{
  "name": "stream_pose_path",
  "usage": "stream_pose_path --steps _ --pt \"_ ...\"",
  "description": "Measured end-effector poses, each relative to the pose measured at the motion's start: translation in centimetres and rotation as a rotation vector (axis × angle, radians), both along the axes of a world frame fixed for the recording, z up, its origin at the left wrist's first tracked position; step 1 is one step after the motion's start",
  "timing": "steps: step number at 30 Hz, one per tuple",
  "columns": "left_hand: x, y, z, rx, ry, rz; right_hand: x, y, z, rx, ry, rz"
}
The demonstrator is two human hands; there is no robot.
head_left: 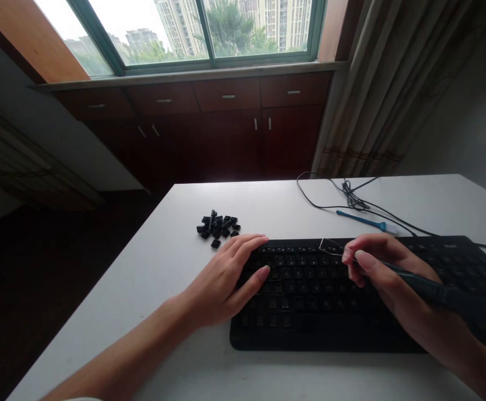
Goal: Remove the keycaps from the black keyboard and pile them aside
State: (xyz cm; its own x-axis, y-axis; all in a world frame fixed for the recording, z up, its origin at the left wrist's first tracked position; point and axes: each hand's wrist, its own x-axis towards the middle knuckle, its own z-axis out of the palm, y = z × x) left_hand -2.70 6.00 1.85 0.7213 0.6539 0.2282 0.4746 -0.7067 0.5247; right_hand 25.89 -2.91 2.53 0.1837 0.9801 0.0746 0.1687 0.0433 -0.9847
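Hands (226, 278) on black keyboard (309, 295)

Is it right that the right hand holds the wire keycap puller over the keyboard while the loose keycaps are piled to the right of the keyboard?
Not quite: in the head view the loose keycaps are piled left of the keyboard, beyond the left hand. The right hand does hold the wire keycap puller.
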Motion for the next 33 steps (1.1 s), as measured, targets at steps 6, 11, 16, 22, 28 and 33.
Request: stream_pose_path --steps 6,11,16,22,28,33 --pt "-0.1 0.0 -0.2 -0.006 0.005 -0.015 0.0 -0.4 0.1 0.000 -0.242 -0.020" --pt "-0.1 0.0 -0.3 -0.005 -0.011 -0.025 -0.6 -0.5 0.8 0.036 -0.434 -0.052" --pt "0.0 0.0 -0.6 0.007 -0.044 -0.017 -1.0 -0.2 1.1 0.175 -0.550 -0.059" --pt "0.0 0.0 -0.7 0.009 -0.034 0.008 -0.7 0.1 0.4 0.460 -0.685 0.068" --pt "0.0 0.0 0.0 -0.002 0.021 0.009 -0.5 0.3 -0.4 0.653 -0.750 0.088" --pt "0.0 0.0 -0.1 0.009 0.054 0.010 -0.5 0.7 -0.5 0.649 -0.742 0.096"
